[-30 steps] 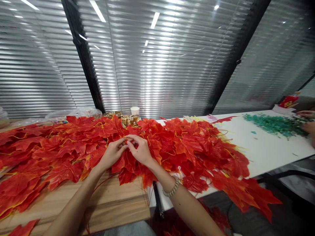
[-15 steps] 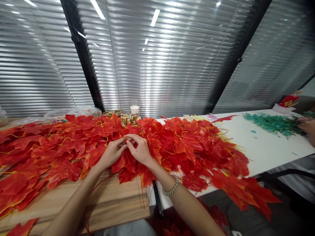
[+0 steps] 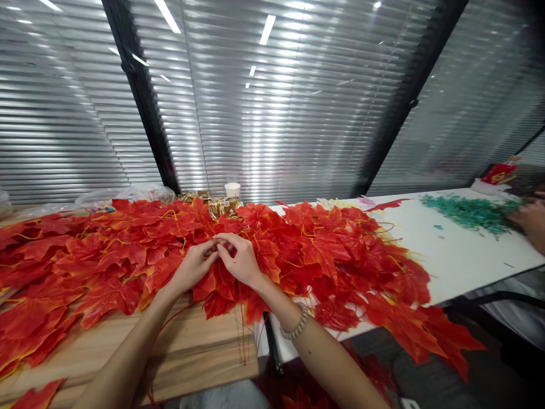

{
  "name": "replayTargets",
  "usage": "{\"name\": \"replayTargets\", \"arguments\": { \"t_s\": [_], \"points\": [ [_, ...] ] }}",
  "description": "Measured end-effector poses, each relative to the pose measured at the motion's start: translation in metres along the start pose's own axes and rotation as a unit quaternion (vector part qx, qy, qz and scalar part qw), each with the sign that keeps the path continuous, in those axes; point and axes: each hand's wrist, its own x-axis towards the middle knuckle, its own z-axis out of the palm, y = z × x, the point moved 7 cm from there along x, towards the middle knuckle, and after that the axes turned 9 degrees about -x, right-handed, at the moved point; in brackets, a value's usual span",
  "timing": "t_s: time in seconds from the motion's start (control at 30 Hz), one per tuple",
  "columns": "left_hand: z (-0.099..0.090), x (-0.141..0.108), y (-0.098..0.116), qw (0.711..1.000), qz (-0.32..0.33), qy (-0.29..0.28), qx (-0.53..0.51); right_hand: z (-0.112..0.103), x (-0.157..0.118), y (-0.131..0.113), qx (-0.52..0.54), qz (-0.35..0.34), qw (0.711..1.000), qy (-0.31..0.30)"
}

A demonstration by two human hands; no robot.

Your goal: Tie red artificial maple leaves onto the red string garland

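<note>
"Since the fingertips meet, what are the left hand (image 3: pixel 193 267) and right hand (image 3: pixel 243 264) holding?"

"Both are pinched closed; whatever sits between them is hidden. Meeting tip to tip probably steadies something small, just above the red leaves (image 3: pixel 326 253)."

"And the thin red cord (image 3: pixel 244 341)?"

"Below them, trailing over the wooden tabletop (image 3: pixel 204 346), perhaps slack."

"Any writing?"

"Gold wrappers (image 3: pixel 223 208) near the paper cup (image 3: pixel 232 190) bear print, too small to read."

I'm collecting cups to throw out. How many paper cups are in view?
1: the white paper cup stands just behind the gold packets, beyond the red leaves. Others may be hidden behind the leaves.
</note>
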Motion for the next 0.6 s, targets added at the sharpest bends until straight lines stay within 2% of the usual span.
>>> {"name": "replayTargets", "arguments": {
  "t_s": [0.6],
  "points": [
    [0.0025, -0.0006, 0.0033, 1.000, -0.001, -0.014, 0.000, 0.0009, -0.0006, 0.0008, -0.011, 0.010, 1.000, -0.008]
  ]
}}
